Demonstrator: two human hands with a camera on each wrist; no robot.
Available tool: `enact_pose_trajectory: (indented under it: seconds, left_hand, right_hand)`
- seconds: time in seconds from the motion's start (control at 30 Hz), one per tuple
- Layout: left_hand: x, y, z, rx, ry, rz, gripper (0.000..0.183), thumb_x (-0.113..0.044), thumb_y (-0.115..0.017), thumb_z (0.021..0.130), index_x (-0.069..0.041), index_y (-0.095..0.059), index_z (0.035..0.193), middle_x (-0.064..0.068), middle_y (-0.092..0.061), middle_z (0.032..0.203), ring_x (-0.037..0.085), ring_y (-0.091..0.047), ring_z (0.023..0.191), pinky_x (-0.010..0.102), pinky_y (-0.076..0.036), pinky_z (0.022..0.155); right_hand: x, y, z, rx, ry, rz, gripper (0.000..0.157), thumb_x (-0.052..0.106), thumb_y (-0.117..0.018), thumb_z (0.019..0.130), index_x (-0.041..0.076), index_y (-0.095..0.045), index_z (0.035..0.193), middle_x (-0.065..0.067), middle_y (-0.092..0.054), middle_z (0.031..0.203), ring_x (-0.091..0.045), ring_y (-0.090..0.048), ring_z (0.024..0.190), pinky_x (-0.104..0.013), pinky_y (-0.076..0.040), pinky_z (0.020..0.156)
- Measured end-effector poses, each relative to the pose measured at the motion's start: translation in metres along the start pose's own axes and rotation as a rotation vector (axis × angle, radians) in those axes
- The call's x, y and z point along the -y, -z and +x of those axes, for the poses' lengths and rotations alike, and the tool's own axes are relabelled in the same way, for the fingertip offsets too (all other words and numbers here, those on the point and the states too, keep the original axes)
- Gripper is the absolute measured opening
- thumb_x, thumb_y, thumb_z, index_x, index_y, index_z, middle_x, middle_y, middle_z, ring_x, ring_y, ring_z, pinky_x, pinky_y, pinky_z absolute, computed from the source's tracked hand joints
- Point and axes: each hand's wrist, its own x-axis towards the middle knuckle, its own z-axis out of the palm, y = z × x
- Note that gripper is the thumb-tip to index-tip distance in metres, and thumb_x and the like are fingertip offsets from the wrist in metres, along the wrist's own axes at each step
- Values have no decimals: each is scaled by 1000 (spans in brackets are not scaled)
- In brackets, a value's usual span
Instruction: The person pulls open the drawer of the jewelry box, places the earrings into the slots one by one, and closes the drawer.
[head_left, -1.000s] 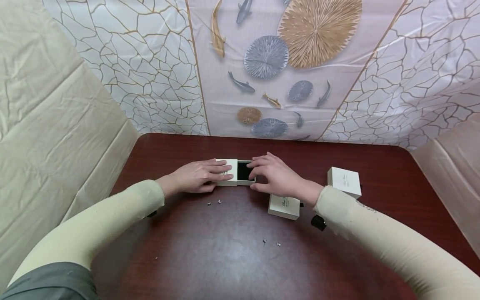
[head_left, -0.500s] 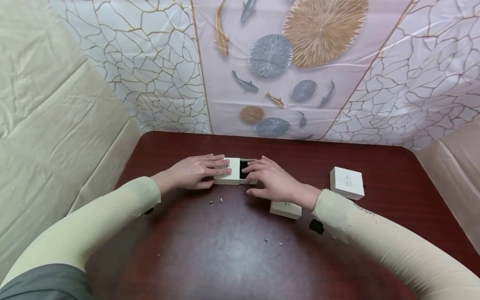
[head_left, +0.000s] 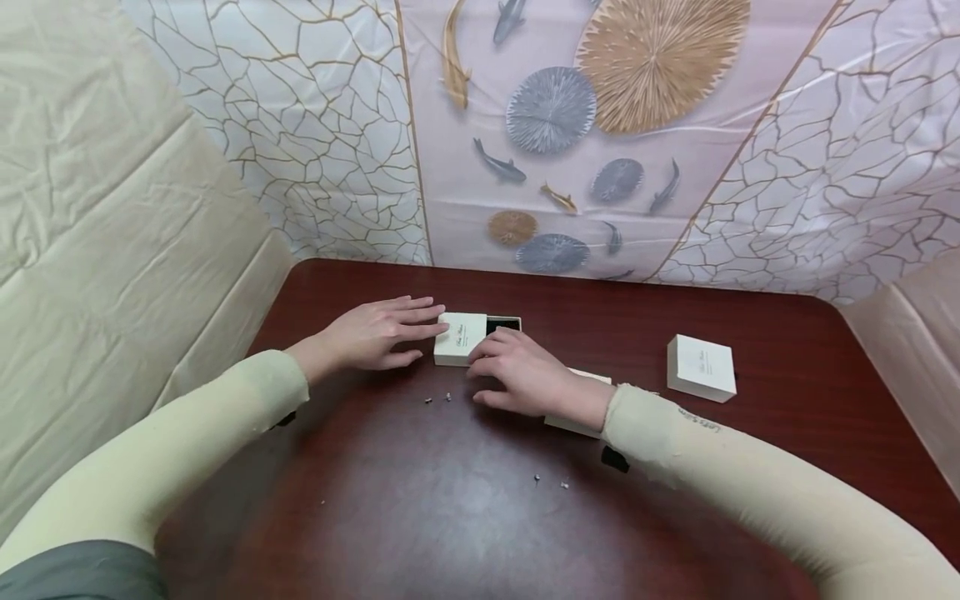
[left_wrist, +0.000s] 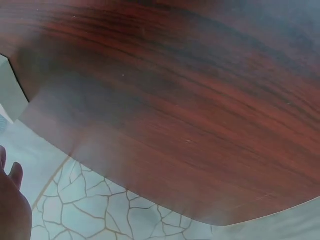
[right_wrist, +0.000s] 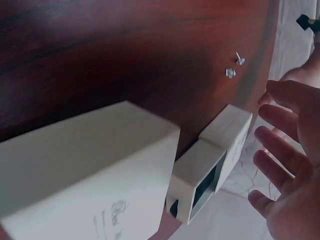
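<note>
A cream drawer-style jewelry box (head_left: pixel 459 340) stands at the back of the table, its black-lined drawer (head_left: pixel 504 323) pulled partway out to the right. My left hand (head_left: pixel 375 333) lies just left of it with fingers straight, the fingertips at its left edge. Fingers relaxed, my right hand (head_left: pixel 521 375) hovers at the box's near right corner and covers part of the drawer in the head view. The right wrist view shows this hand (right_wrist: pixel 295 150) holding nothing, beside the half-open box (right_wrist: pixel 212 160). Two small silver stud earrings (head_left: pixel 448 397) lie in front of the box.
Another cream box (head_left: pixel 573 427) sits under my right wrist, partly hidden. A third box (head_left: pixel 701 368) stands farther right. Two more silver studs (head_left: pixel 537 478) lie nearer on the dark red table (head_left: pixel 420 517). Patterned cloth (head_left: pixel 337 167) hangs behind the table.
My left hand has slid left off the box top, uncovering its printed lid. My right hand has moved left and nearer, away from the drawer's end. The head view has shifted slightly.
</note>
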Motion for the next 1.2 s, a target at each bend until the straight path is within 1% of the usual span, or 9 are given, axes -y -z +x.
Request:
enact_pose_trajectory:
  seconds: [0.2, 0.4, 0.7, 0.83, 0.97, 1.2]
  left_hand:
    - [0, 1, -6, -9, 12, -10, 53, -24, -74, 100, -12, -64, 150, 15, -55, 159, 37, -53, 146, 55, -43, 120]
    - [1, -1, -7, -13, 6, -7, 53, -24, -74, 100, -11, -64, 150, 15, -55, 159, 37, -53, 146, 55, -43, 119]
    - [-1, -2, -5, -5, -5, -17, 52, -23, -74, 100, -10, -64, 149, 16, -56, 157, 38, -53, 146, 55, -43, 119]
    - [-2, -2, -4, -3, -8, -22, 52, -24, -74, 100, -10, -65, 149, 16, -56, 158, 37, -52, 146, 54, -42, 121]
    - [-1, -3, -4, 4, -7, -14, 53, -24, -74, 100, -10, -64, 149, 16, -56, 158, 38, -52, 146, 55, -43, 120]
    - [1, -5, -3, 14, -9, -5, 53, -27, -74, 100, -11, -64, 150, 16, -56, 158, 37, -52, 147, 55, -43, 119]
  right_hand:
    - [7, -8, 7, 17, 43, -71, 20, 26, -82, 94, 15, -80, 110, -1, -73, 118, -27, -63, 118, -49, -45, 114]
    - [12, -17, 15, 36, 59, -178, 16, 30, -82, 93, 20, -80, 105, 2, -71, 114, -24, -61, 114, -44, -48, 104]
    - [15, -32, 25, 36, 93, -301, 13, 33, -80, 93, 23, -81, 100, 4, -69, 102, -21, -60, 100, -39, -47, 90]
    - [15, -36, 27, 31, 113, -330, 12, 33, -80, 92, 23, -81, 99, 4, -68, 99, -21, -60, 99, -38, -47, 87]
    - [16, -38, 29, 27, 126, -342, 11, 33, -81, 92, 24, -81, 98, 4, -68, 98, -20, -61, 99, -38, -46, 86]
    - [16, -40, 30, 32, 146, -334, 12, 33, -81, 91, 23, -80, 97, 4, -68, 95, -20, -62, 100, -38, -47, 85]
